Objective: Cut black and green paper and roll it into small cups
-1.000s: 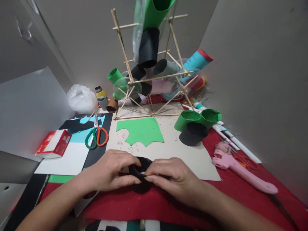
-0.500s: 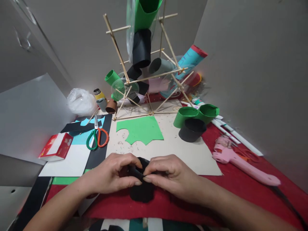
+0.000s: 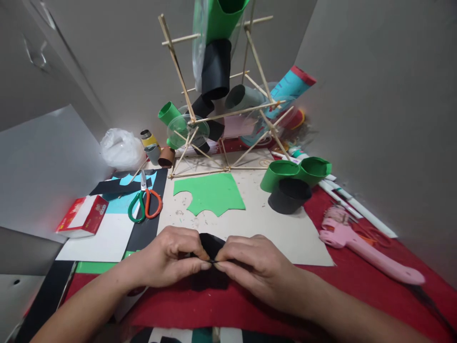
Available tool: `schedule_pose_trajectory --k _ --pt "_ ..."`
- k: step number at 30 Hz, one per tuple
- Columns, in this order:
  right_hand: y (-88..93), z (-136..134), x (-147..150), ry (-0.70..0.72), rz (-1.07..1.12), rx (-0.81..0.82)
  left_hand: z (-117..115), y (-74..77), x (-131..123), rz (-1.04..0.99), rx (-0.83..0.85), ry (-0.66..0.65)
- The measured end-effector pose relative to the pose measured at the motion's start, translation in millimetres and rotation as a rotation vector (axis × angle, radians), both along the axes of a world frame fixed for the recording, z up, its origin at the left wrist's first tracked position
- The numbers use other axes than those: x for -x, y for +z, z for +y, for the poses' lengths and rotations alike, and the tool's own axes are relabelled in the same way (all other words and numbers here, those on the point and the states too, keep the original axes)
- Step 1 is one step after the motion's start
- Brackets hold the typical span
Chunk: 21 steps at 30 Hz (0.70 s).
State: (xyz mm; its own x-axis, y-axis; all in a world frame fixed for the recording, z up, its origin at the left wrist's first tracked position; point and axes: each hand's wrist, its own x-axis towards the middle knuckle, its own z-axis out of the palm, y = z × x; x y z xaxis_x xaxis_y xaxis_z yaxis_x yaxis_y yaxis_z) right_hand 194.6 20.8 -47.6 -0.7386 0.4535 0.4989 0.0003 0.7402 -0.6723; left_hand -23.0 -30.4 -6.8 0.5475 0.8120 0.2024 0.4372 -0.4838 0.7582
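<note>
Between my two hands is a piece of black craft foam (image 3: 211,244), curved like a short tube, above the red cloth. My left hand (image 3: 178,255) pinches its near edge from the left, thumb below and index finger above. From the other side my right hand (image 3: 246,259) pinches the same edge, its fingertips almost meeting the left ones. Parts of the foam are hidden behind the fingers. Beyond my hands lies a green foam sheet (image 3: 214,193) with scalloped cut edges. Scissors (image 3: 145,200) with green and orange handles rest to its left.
A wooden stick frame (image 3: 228,169) carrying foam tubes stands at the back. Two green tubes and a black tube (image 3: 290,196) stand right of centre. A pink glue gun (image 3: 378,255) lies at the right. A red box (image 3: 84,216) sits at the left on papers.
My fingertips have drawn closer together on the foam's edge, and the rim now looks more pinched. The view has shifted slightly.
</note>
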Motion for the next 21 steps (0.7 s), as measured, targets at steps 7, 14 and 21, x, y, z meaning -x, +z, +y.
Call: schedule_pose_trajectory --k 7,14,21 --pt "3.7 -0.4 0.0 0.031 -0.049 0.113 1.6 -0.7 -1.3 0.049 -0.013 -0.003" --pt "17.6 1.8 -5.6 0.004 -0.121 0.259 1.9 6.6 9.7 0.090 0.034 0.120" --pt "14.3 0.4 -1.3 0.046 -0.073 0.375 -3.1 5.2 1.2 0.063 0.091 0.052"
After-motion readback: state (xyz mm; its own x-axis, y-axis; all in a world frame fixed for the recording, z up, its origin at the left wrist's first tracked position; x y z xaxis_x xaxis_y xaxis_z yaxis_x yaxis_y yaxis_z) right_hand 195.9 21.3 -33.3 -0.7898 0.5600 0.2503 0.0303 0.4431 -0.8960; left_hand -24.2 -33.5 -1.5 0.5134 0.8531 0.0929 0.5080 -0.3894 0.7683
